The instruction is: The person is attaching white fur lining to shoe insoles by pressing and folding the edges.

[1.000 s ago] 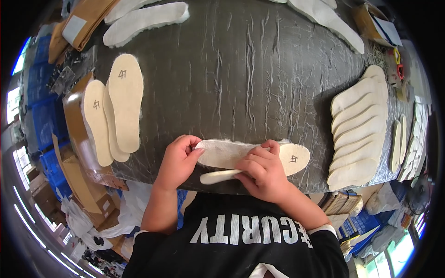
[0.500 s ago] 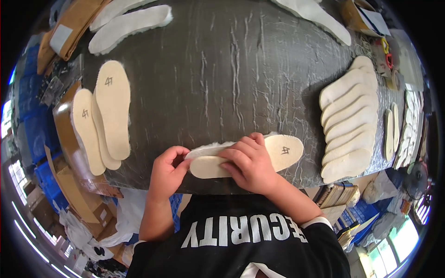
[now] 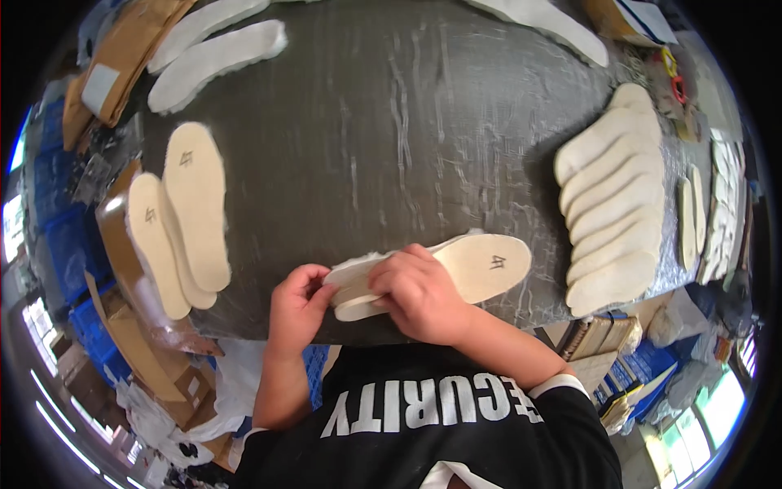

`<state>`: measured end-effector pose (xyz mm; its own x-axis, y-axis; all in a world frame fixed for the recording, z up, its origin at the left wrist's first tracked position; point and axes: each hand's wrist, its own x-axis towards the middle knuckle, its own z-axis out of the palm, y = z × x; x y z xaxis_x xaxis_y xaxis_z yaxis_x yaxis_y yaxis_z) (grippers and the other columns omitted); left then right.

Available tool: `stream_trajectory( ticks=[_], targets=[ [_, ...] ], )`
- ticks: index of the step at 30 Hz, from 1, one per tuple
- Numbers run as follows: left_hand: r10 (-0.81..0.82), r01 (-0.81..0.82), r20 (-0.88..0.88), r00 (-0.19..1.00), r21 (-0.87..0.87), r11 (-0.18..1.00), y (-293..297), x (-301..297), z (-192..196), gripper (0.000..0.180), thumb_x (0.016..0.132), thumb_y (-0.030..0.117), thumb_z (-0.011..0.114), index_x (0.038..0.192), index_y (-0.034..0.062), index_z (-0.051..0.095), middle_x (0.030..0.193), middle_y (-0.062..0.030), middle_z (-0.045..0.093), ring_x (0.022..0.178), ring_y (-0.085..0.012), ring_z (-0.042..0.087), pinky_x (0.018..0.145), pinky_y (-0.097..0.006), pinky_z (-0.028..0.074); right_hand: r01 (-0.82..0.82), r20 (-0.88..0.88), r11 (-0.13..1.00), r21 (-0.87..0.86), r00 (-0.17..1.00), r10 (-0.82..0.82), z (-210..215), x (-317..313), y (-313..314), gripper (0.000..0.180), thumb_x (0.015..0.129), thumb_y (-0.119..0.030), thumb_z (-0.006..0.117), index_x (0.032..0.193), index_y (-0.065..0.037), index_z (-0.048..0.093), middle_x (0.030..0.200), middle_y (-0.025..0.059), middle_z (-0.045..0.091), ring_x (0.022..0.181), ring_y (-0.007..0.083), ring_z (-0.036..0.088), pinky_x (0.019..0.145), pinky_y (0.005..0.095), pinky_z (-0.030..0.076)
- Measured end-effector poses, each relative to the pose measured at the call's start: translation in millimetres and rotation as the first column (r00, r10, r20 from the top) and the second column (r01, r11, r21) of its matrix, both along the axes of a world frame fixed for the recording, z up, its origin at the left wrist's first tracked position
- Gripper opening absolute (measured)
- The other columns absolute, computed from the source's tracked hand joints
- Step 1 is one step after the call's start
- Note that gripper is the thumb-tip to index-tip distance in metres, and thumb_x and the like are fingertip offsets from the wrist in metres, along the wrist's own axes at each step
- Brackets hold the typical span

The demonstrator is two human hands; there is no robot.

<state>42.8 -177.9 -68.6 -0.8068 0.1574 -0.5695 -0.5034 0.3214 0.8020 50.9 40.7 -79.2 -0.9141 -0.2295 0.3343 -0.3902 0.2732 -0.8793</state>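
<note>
Near the table's front edge lies a cream insole [image 3: 490, 270] with a fluffy white edge and a handwritten mark toward its right end. At its left end, a layer [image 3: 356, 310] overlaps on the near side; whether it is a second insole or a fold, I cannot tell. My left hand [image 3: 297, 308] pinches the left tip between thumb and fingers. Curled across the middle, my right hand [image 3: 419, 295] grips the insole and hides part of it.
Marked insoles [image 3: 195, 208] lie at left, beside a cardboard box [image 3: 134, 342]. A fanned row of several insoles [image 3: 615, 208] sits at right. White fleece insoles [image 3: 216, 65] lie at the far left, with another fleece piece [image 3: 554, 28] far right.
My right hand has shifted slightly left along the insole. The near layer at the left end now shows less and tilts. My left hand keeps its pinch.
</note>
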Motion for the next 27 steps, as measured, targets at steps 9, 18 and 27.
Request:
stream_trajectory(
  ticks=[9, 18, 27],
  targets=[
    [0.032, -0.065, 0.103, 0.994, 0.337, 0.939, 3.9, -6.3, 6.1, 0.02, 0.09, 0.008, 0.068, 0.105, -0.0026, 0.06, 0.09, -0.0047, 0.066, 0.079, -0.0079, 0.062, 0.069, -0.022, 0.052, -0.015, 0.181, 0.998, 0.065, 0.983, 0.003, 9.8, -10.4, 7.8, 0.023, 0.076, -0.007, 0.07, 0.097, -0.006, 0.059, 0.079, 0.0079, 0.064, 0.069, 0.0272, 0.061, 0.063, 0.0378, 0.042],
    [0.043, -0.079, 0.107, 0.993, 0.36, 0.929, 8.1, -6.2, 5.6, 0.021, 0.092, 0.011, 0.066, 0.108, -0.0012, 0.06, 0.09, -0.0036, 0.067, 0.076, -0.0091, 0.062, 0.064, -0.022, 0.05, 0.005, 0.163, 0.995, 0.099, 0.986, -0.021, 6.8, -12.2, 7.9, 0.022, 0.077, -0.008, 0.072, 0.095, -0.007, 0.06, 0.083, 0.0061, 0.066, 0.071, 0.026, 0.062, 0.064, 0.0375, 0.04],
    [-0.236, 0.003, -0.558, 0.795, -0.386, 0.922, 30.9, -13.9, 5.0, 0.048, 0.071, 0.005, 0.079, 0.114, 0.0035, 0.057, 0.112, -0.0126, 0.057, 0.094, -0.0263, 0.061, 0.071, -0.033, 0.052, -0.023, 0.138, 0.971, 0.236, 0.99, -0.011, 14.8, -10.5, 12.1, 0.031, 0.072, -0.016, 0.076, 0.097, -0.007, 0.059, 0.081, 0.0063, 0.062, 0.074, 0.0242, 0.061, 0.068, 0.0371, 0.041]
  ],
)
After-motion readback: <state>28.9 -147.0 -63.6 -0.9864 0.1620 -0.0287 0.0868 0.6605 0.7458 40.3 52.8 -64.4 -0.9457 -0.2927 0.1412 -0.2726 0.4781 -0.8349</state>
